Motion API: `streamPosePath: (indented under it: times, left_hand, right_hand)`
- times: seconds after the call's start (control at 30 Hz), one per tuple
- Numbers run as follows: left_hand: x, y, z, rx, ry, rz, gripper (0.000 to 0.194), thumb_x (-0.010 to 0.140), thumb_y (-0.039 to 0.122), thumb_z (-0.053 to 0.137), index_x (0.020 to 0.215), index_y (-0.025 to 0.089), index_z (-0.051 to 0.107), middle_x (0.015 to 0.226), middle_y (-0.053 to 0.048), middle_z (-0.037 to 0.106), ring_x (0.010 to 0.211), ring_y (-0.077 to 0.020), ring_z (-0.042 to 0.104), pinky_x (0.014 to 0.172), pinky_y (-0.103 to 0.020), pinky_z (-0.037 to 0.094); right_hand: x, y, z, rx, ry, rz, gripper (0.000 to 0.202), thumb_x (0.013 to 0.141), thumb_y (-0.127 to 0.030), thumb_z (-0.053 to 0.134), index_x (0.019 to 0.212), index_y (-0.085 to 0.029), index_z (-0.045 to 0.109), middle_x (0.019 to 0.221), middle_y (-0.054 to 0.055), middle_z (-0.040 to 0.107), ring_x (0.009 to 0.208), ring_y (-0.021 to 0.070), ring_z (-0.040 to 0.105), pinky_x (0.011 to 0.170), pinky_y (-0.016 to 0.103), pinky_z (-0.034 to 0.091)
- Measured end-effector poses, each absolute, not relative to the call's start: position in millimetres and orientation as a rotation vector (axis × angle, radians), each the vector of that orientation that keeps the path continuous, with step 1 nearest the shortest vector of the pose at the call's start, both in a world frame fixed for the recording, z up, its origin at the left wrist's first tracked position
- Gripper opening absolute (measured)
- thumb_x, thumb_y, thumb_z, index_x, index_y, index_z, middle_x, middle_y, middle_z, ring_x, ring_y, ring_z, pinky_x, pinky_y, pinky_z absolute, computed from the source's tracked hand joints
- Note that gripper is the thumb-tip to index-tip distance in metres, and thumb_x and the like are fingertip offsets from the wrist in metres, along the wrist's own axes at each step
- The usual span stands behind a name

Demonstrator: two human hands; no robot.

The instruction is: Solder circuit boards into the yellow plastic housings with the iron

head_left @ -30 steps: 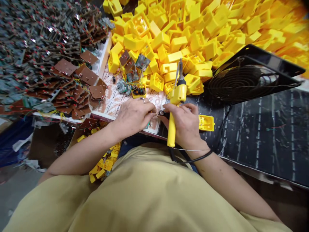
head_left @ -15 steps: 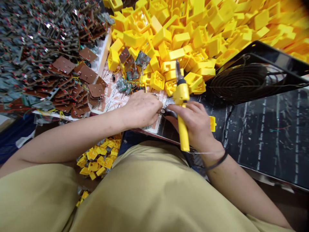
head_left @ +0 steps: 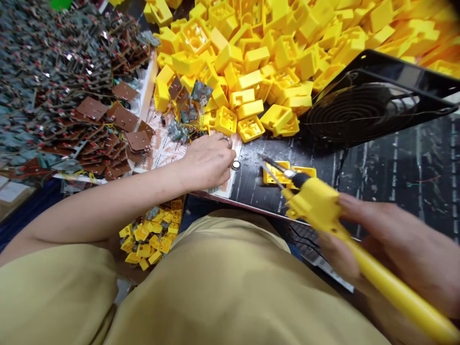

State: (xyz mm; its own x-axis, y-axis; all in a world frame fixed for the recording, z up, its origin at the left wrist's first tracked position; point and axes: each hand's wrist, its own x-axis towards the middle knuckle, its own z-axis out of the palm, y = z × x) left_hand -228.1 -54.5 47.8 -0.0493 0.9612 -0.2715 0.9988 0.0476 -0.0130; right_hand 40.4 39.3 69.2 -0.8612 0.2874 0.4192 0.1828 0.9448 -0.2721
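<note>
so the two hands are well apart. the right hand [head_left: 391,239], a bit blurred, is wrapped around a yellow plastic soldering-gun-style tool with a metal tip [head_left: 319,203], which points over two open yellow plastic cases [head_left: 307,171]. the left hand [head_left: 208,160] is down on the bench, fingers bunched, with a small round silver-faced part with a dark rim [head_left: 235,165] right at the fingertips; can't tell if they're clamped on it. the black tabletop [head_left: 366,206] has repeating white print, something like "bench", ending too small to read.
</note>
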Motion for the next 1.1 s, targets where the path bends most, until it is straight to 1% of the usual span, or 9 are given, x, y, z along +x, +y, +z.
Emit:
streamPosePath:
  times: [0.07, 0.13, 0.27, 0.37, 0.57, 0.8, 0.9, 1.0, 1.1]
  left_hand:
    - [-228, -53, 46, 2.017, 2.137, -0.306, 0.023, 0.085, 0.023, 0.052, 0.090, 0.014, 0.072, 0.091, -0.011, 0.071, 0.102, -0.0308, 0.063, 0.078, -0.038, 0.051]
    - [-228, -53, 45, 2.006, 2.143, -0.315, 0.023, 0.084, 0.023, 0.053, 0.089, 0.014, 0.073, 0.089, -0.011, 0.072, 0.099, -0.0301, 0.064, 0.077, -0.038, 0.051]
    - [-228, -52, 47, 1.989, 2.158, -0.294, 0.022, 0.082, 0.023, 0.055, 0.086, 0.014, 0.074, 0.086, -0.012, 0.072, 0.092, -0.0286, 0.066, 0.074, -0.037, 0.050]
    - [-228, -52, 48, 1.968, 2.161, -0.282, 0.023, 0.081, 0.023, 0.054, 0.086, 0.015, 0.075, 0.086, -0.012, 0.072, 0.091, -0.0286, 0.066, 0.074, -0.037, 0.050]
    - [-228, -51, 49, 1.974, 2.165, -0.270, 0.024, 0.081, 0.024, 0.053, 0.085, 0.015, 0.075, 0.086, -0.011, 0.073, 0.090, -0.0282, 0.067, 0.074, -0.037, 0.050]
    - [-227, -50, 47, 1.965, 2.166, -0.279, 0.026, 0.082, 0.024, 0.051, 0.086, 0.016, 0.074, 0.085, -0.011, 0.072, 0.092, -0.0290, 0.068, 0.073, -0.037, 0.050]
    - [-228, -50, 46, 1.944, 2.168, -0.276, 0.026, 0.082, 0.024, 0.050, 0.086, 0.017, 0.074, 0.086, -0.011, 0.072, 0.093, -0.0294, 0.067, 0.069, -0.036, 0.049]
    - [-229, -49, 45, 1.937, 2.164, -0.276, 0.026, 0.082, 0.025, 0.050, 0.085, 0.017, 0.075, 0.087, -0.010, 0.072, 0.092, -0.0290, 0.067, 0.069, -0.035, 0.048]
    - [-230, -49, 45, 1.937, 2.163, -0.290, 0.026, 0.081, 0.025, 0.050, 0.084, 0.017, 0.075, 0.085, -0.010, 0.072, 0.092, -0.0288, 0.067, 0.069, -0.035, 0.048]
  right_hand:
    - [32, 32, 64, -0.184, -2.609, 0.355, 0.055, 0.089, -0.018, 0.068, 0.140, -0.016, 0.048, 0.091, 0.003, 0.073, 0.080, 0.0165, 0.070, 0.076, 0.025, 0.059]
    - [25, 27, 55, -0.064, -2.563, 0.400, 0.045, 0.086, -0.015, 0.070, 0.129, -0.012, 0.054, 0.089, 0.004, 0.074, 0.079, 0.0151, 0.070, 0.077, 0.024, 0.060]
    - [18, 23, 43, -0.010, -2.505, 0.356, 0.032, 0.079, -0.012, 0.077, 0.107, -0.011, 0.061, 0.086, 0.006, 0.074, 0.079, 0.0137, 0.070, 0.078, 0.023, 0.060]
    - [17, 22, 42, 0.031, -2.515, 0.313, 0.028, 0.077, -0.013, 0.079, 0.099, -0.011, 0.062, 0.085, 0.007, 0.073, 0.080, 0.0141, 0.070, 0.078, 0.025, 0.061]
    - [17, 19, 45, 0.033, -2.597, 0.369, 0.029, 0.079, -0.010, 0.076, 0.104, -0.012, 0.062, 0.092, 0.010, 0.074, 0.084, 0.0176, 0.071, 0.077, 0.031, 0.063]
    - [8, 25, 44, 0.155, -2.557, 0.166, 0.021, 0.081, -0.015, 0.077, 0.096, -0.012, 0.063, 0.085, 0.008, 0.074, 0.076, 0.0153, 0.070, 0.069, 0.026, 0.061]
    - [7, 28, 46, 0.226, -2.547, 0.103, 0.019, 0.080, -0.015, 0.077, 0.093, -0.012, 0.063, 0.086, 0.008, 0.075, 0.075, 0.0158, 0.070, 0.068, 0.026, 0.061]
    - [11, 28, 43, 0.287, -2.582, 0.081, 0.018, 0.082, -0.016, 0.076, 0.096, -0.014, 0.065, 0.094, 0.009, 0.075, 0.082, 0.0174, 0.071, 0.072, 0.028, 0.060]
    - [16, 29, 41, 0.278, -2.634, 0.083, 0.015, 0.088, -0.015, 0.067, 0.103, -0.016, 0.067, 0.108, 0.011, 0.073, 0.096, 0.0202, 0.071, 0.078, 0.032, 0.061]
